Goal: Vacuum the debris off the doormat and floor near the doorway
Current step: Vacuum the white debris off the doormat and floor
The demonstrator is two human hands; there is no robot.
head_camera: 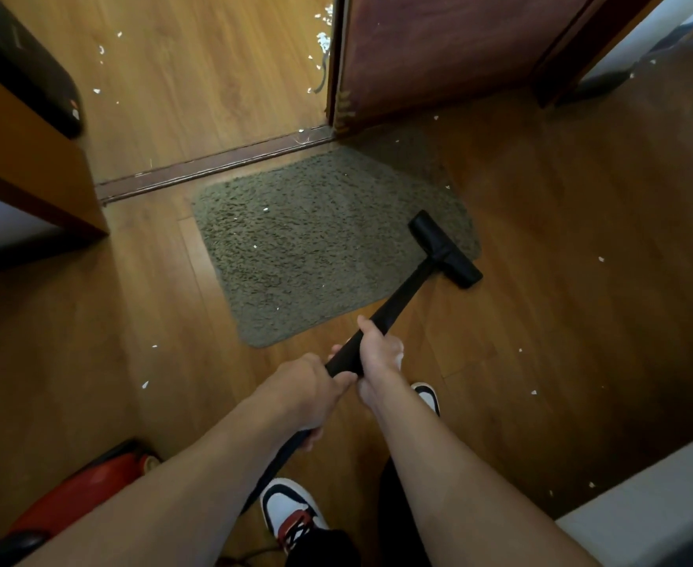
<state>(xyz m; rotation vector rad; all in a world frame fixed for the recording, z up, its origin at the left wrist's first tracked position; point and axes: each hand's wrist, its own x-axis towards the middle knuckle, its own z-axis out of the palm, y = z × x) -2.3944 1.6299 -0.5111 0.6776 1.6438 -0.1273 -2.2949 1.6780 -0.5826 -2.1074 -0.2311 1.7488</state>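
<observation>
A grey-green shaggy doormat lies on the wooden floor just inside the door sill. The black vacuum head rests on the mat's right edge, partly on the floor. Its black wand runs back to me. My left hand grips the wand lower down, and my right hand grips it just ahead. Small white scraps dot the mat, and more white debris lies on the floor beyond the sill, beside the door.
A dark red door stands open at the top right. A wooden cabinet flanks the left. The red vacuum body sits at bottom left. My shoes are below. White scraps scatter over the right floor.
</observation>
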